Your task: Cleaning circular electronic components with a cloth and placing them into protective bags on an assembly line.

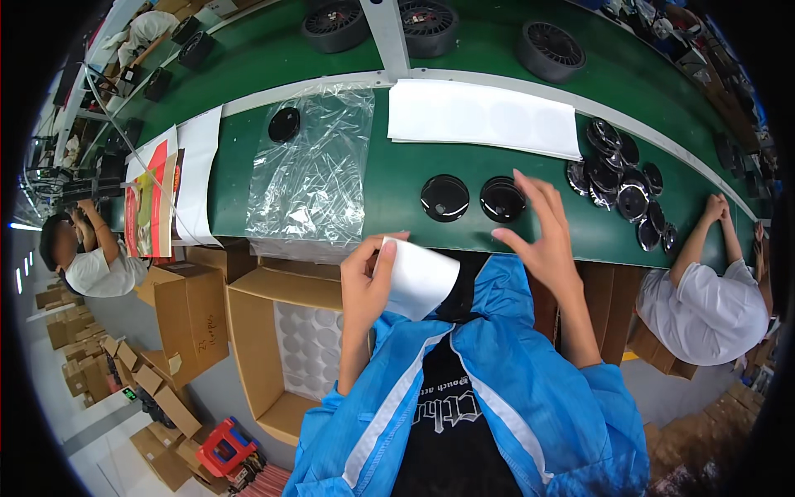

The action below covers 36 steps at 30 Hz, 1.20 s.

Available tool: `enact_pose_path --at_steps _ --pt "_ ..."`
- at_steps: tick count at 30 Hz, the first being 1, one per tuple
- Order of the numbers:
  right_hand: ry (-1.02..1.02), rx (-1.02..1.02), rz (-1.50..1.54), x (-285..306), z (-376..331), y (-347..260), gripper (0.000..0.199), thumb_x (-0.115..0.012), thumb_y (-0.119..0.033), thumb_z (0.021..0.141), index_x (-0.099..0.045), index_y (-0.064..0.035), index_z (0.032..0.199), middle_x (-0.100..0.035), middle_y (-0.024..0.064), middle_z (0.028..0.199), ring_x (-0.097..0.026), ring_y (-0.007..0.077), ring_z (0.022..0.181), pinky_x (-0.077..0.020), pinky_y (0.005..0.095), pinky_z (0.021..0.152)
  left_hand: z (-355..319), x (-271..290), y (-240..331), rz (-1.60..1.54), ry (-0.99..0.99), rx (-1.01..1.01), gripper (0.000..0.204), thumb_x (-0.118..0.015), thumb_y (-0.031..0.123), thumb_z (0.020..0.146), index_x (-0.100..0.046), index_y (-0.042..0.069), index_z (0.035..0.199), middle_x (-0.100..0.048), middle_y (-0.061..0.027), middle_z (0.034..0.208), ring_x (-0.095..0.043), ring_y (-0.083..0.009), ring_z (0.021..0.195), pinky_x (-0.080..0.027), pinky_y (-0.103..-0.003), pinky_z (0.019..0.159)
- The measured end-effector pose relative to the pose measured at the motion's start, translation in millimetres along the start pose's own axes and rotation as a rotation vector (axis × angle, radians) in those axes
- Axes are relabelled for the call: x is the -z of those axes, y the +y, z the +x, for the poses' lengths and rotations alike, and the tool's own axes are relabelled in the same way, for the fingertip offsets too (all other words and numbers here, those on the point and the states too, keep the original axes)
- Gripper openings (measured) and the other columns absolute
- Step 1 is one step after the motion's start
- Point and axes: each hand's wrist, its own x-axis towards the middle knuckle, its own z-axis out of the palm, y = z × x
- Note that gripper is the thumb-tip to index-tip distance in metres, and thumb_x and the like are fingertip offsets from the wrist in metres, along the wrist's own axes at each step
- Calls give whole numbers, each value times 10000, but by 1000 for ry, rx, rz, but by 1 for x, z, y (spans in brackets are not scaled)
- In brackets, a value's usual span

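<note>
My left hand (367, 286) is closed on a white sheet (424, 280), pinching its left edge; the sheet curls in front of my jacket at the bench's near edge. My right hand (551, 248) is open, thumb and fingers spread around the right side of a glossy black round cover (502, 201). Whether the fingertips touch that cover, I cannot tell. Beside it to the left lies a second black round cover (444, 197), flat on the green bench (389, 178). Farther back rests a stack of white sheets (480, 116) with faint circles.
Several black covers (632, 201) are heaped at the right. Another cover (284, 124) lies on clear plastic film (310, 178). An open carton (248, 340) holding round white pieces stands at my left. Dark wheels (553, 51) sit beyond the rail. Co-workers (704, 311) sit at both sides.
</note>
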Motion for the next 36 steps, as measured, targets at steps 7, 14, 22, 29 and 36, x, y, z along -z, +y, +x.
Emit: enact_pose_path --at_steps 7,14,22,29,36 --pt "9 -370 890 -25 -8 -89 829 -886 -6 814 -553 -76 1571 -734 121 1175 -704 228 1170 -602 335 893 15 -27 52 -165 47 -92 231 -677 134 1088 -747 -59 1196 -679 -178 1460 -672 -210 1215 -528 -360 1032" --pt "267 276 218 13 25 -104 617 -882 14 800 -694 -33 1387 -748 129 1178 -751 282 1041 -629 368 844 5 -21 84 105 44 -505 188 -794 33 948 -810 -38 1121 -558 -220 1592 -582 -351 1422 -401 -460 1232" --pt "-149 542 193 5 31 -103 375 -879 -22 761 -794 2 1126 -761 145 1036 -764 314 878 -649 377 763 -25 -1 102 432 -116 -578 184 -815 3 876 -830 -33 1056 -802 -180 1149 -771 -268 1074 -563 -392 999" --pt "169 692 -45 -24 9 -74 278 -791 -34 741 -802 -12 1019 -763 91 1044 -759 248 870 -636 378 721 -18 -22 62 181 -39 -296 133 -777 37 957 -812 -51 1050 -784 -124 925 -691 -126 762 -521 -273 659" --pt "-112 540 159 0 -28 -50 219 -833 -12 725 -817 -17 943 -757 111 961 -754 254 817 -629 351 733 9 -19 1 107 156 89 140 -743 43 995 -793 -65 1070 -692 -52 814 -522 -51 692 -416 -265 590"
